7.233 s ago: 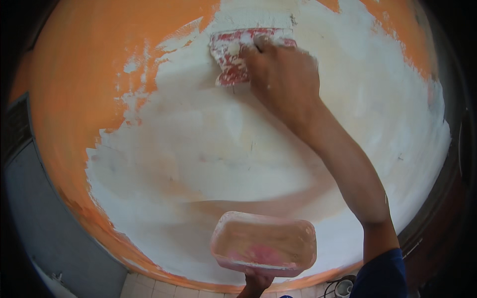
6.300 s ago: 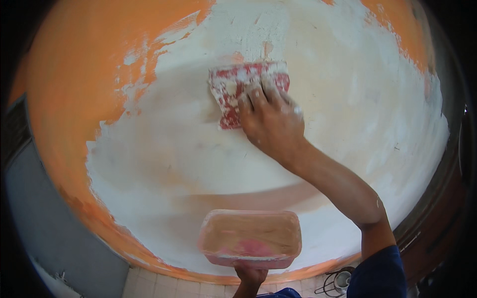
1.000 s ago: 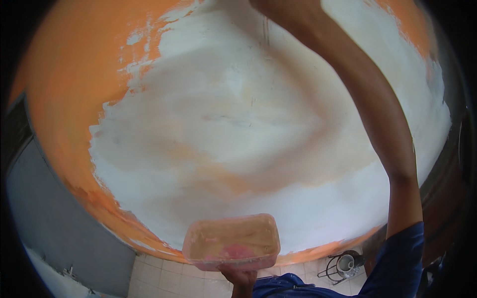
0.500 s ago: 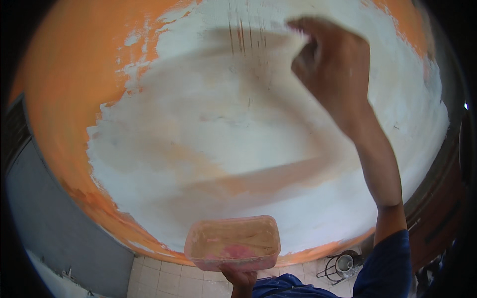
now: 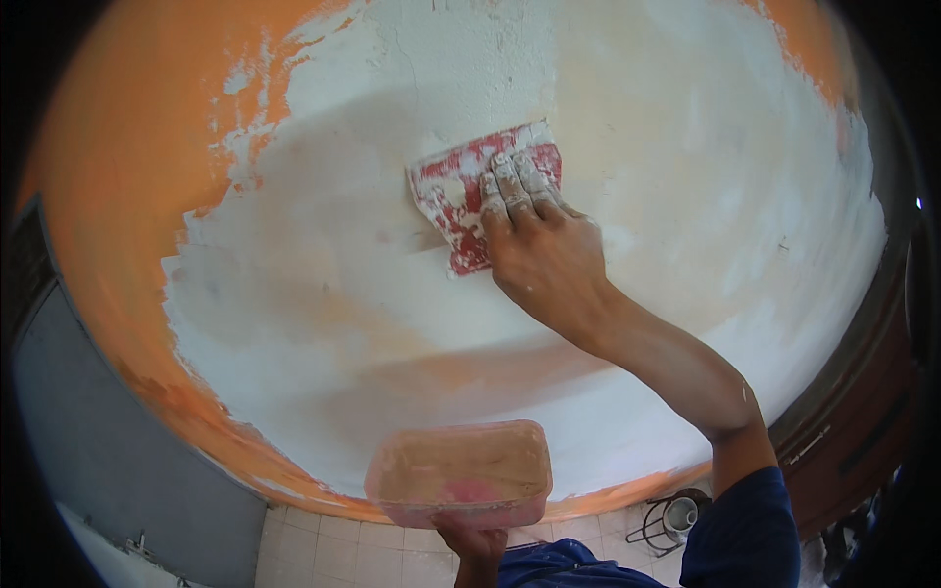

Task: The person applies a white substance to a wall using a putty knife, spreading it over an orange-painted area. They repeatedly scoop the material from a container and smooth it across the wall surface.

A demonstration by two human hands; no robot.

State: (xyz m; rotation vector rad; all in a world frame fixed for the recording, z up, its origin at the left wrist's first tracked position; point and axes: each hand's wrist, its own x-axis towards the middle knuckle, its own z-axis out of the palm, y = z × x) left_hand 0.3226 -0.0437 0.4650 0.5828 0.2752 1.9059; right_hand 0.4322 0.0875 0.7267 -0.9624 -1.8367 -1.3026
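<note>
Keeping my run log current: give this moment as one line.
left hand: holds pink tub from below | right hand: holds red spreader at wall | wall: part white, part orange

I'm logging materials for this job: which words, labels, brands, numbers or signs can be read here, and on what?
None can be read.
Red scraper in the right hand: smeared white, no lettering visible.
Pink tub held by the left hand: none visible.
Pale marks on the dark surface at right: too small and blurred to tell if they are writing.
</note>
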